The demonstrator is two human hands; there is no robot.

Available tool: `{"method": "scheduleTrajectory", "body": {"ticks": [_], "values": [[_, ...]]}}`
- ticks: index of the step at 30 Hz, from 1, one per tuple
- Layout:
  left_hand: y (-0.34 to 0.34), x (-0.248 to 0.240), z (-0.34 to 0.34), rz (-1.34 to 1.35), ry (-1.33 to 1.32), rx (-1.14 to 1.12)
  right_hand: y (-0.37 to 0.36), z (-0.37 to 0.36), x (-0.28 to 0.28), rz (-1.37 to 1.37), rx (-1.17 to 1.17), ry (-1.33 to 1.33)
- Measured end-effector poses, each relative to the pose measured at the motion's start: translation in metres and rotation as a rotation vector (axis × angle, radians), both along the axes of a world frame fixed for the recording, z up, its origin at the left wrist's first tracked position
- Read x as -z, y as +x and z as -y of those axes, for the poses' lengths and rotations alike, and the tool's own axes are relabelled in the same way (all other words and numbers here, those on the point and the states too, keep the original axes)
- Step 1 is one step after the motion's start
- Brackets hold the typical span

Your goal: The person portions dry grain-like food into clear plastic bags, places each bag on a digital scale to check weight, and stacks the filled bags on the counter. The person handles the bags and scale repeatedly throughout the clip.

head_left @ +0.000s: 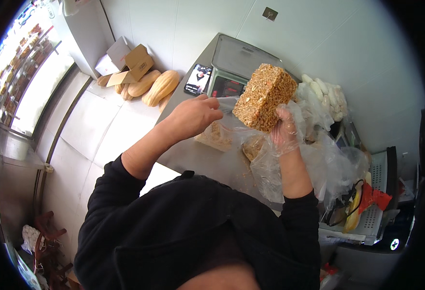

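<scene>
My right hand point(285, 129) grips a thick golden block of puffed-grain brittle point(263, 96) from its lower right side, holding it up over the metal table point(178, 152). Thin clear plastic covers part of that hand and hangs around its wrist. With fingers closed, my left hand point(195, 116) pinches the edge of a clear plastic bag point(228, 102) to the left of the block. Below, a paler block point(215, 137) lies under clear plastic on the table. Beside it sits another brown piece point(253, 147), partly hidden by plastic.
A scale point(227, 87) and a phone point(198, 79) are at the table's far side. White bagged goods point(326, 94) and crumpled plastic bags point(323, 159) crowd the right. Squashes point(161, 87) and an open carton point(136, 65) rest on the floor at far left.
</scene>
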State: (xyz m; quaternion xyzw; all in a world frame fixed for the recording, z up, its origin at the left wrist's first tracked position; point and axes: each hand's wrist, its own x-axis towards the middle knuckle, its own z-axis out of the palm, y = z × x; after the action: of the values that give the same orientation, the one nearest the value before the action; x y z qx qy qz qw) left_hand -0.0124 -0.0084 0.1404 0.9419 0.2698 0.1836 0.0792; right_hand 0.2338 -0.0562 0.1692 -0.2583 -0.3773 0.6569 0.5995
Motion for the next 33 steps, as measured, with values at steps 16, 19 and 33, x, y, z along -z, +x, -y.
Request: {"method": "scheduleTrajectory", "body": {"ticks": [16,19,33], "values": [[0.009,0.006,-0.010,0.312,0.047,0.162,-0.004,-0.012,0.044,0.956,0.251,0.174],[0.007,0.006,-0.011,0.293,0.041,0.143,-0.004,-0.014,0.042,0.648,0.174,0.082],[0.011,0.007,-0.006,0.391,-0.101,0.150,-0.004,-0.013,0.049,0.607,0.161,0.088]]}}
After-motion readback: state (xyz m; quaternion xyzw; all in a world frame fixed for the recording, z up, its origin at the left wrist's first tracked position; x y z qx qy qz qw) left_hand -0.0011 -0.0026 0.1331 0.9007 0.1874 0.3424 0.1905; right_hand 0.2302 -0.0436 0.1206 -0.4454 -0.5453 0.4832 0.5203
